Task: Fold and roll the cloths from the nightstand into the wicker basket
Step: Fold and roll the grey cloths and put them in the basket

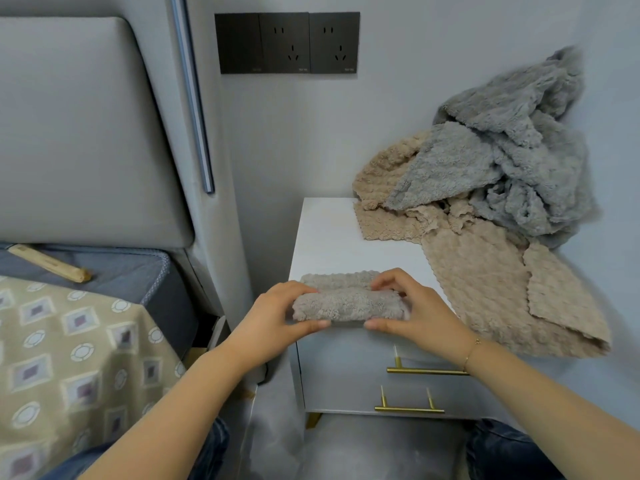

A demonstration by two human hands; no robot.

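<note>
Nightstand (329,237): white top, lower centre-right of frame; your work surface.
Pile (485,188): beige + grey cloths heaped upper right, beige one drooping over the front edge; keep your roll apart from it.
Bed (69,341): lower left, patterned cover.
Roll (346,303): grey-beige cloth at front edge of the top, part rolled; keep ends even, roll tight twd wall.
Left hand (277,317): fingers curled over roll's left end, thumb under.
Right hand (415,310): same grip, right end.
Basket: not in frame.
</note>
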